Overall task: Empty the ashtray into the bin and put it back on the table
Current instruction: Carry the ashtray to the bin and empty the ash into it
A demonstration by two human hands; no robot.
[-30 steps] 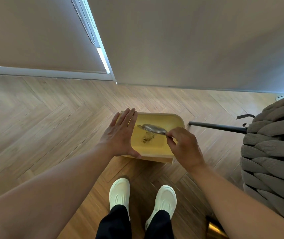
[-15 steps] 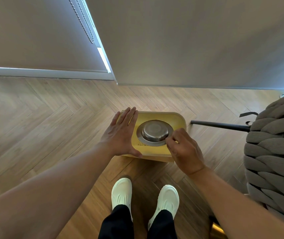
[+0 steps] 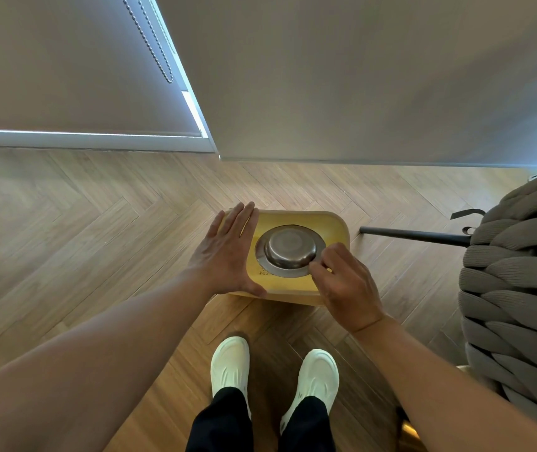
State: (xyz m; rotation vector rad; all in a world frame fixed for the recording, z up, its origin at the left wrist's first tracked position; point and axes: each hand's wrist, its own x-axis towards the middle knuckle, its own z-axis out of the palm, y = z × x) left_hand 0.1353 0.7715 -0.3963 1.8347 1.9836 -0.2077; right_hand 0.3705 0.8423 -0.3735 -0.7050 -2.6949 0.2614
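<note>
A round metal ashtray (image 3: 288,251) hangs upside down over the open yellow bin (image 3: 337,228) on the floor, its underside facing me. My right hand (image 3: 345,283) pinches the ashtray's rim at its near right edge. My left hand (image 3: 228,252) lies flat with fingers together on the bin's left rim, holding nothing. The ashtray covers most of the bin's inside, so what lies in the bin is hidden.
The bin stands on a herringbone wood floor close to a wall. A chunky grey knitted seat (image 3: 518,278) fills the right side, with a black rod (image 3: 413,236) running along the floor beside the bin. My white shoes (image 3: 275,370) are just in front of the bin.
A second ago the ashtray was tilted on edge, with ash visible in the bin. My right hand has turned it fully upside down over the bin. My left hand has stayed in place.
</note>
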